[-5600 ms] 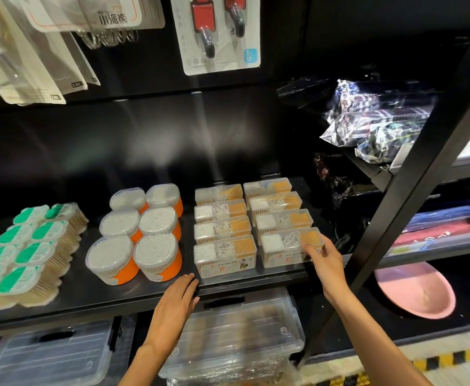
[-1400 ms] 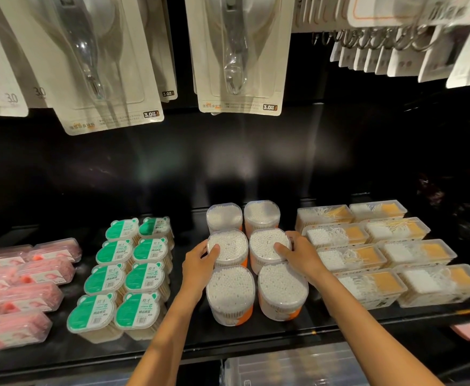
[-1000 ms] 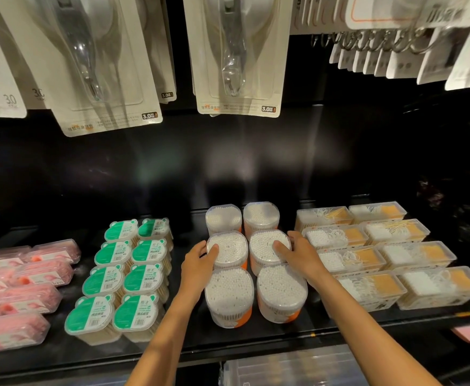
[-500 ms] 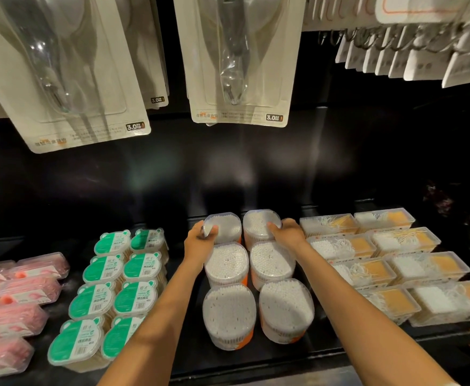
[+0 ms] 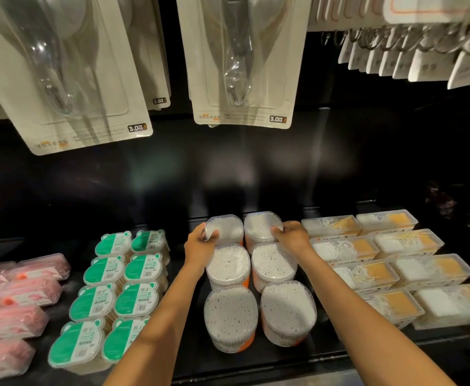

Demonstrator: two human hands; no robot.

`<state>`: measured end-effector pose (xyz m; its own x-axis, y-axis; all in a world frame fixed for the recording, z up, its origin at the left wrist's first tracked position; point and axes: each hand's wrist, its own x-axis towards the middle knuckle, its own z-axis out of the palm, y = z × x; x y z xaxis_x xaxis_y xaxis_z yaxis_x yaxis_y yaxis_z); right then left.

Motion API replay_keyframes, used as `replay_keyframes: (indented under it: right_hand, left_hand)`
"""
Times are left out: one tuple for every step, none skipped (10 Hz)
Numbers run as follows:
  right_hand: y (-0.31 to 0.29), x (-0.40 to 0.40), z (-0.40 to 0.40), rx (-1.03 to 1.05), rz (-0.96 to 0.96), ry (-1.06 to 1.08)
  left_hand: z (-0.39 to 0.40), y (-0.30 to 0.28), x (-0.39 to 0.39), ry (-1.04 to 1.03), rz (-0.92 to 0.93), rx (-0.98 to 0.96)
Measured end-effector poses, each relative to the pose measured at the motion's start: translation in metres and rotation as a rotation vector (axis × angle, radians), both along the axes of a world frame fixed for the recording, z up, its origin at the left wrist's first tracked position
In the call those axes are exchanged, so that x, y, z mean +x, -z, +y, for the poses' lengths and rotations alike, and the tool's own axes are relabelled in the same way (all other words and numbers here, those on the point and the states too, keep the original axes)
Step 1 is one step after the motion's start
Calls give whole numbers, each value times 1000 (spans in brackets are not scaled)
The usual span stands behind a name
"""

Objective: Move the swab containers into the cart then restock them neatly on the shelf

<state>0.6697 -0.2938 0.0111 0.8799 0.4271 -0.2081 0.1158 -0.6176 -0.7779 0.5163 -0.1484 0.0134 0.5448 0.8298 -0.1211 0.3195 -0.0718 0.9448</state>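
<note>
Head view, centre frame: left hand (image 5: pixel 203 244) curls round the back-left clear round swab tub (image 5: pixel 224 229), right hand (image 5: pixel 292 237) grips its back-right twin (image 5: pixel 262 225) on the black shelf (image 5: pixel 270 358). Best nudge both square with the rows in front, gently.

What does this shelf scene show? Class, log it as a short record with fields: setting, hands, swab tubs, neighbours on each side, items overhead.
setting: black shop shelf
left hand: grips the back-left swab tub
right hand: grips the back-right swab tub
swab tubs: six round tubs, two columns, three rows
left neighbours: green-lidded packs, then pink packs
right neighbours: clear rectangular boxes, two columns
overhead: hanging blister cards
</note>
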Motion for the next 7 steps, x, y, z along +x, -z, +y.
replay_keyframes:
  right_hand:
    - [-1,-1,0,-1,-4,-11]
    - [-4,-5,-1,6,-2,-21]
    - [-2,-6,-1,14,-14,-12]
    - [-1,-8,-2,21,-10,9]
    - [0,-6,-3,18,1,3]
    - [-5,-12,-9,-6,-47,-7]
    - [-17,-18,-13,47,-152,0]
  left_hand:
    - [1,1,0,8,-10,-4]
    - [0,1,0,12,-12,0]
    - [0,2,1,12,10,12]
    - [-1,0,0,13,23,14]
    - [0,0,-1,28,30,-6]
    - [-3,-3,-7,31,72,77]
    - [-6,-11,-7,14,26,156]
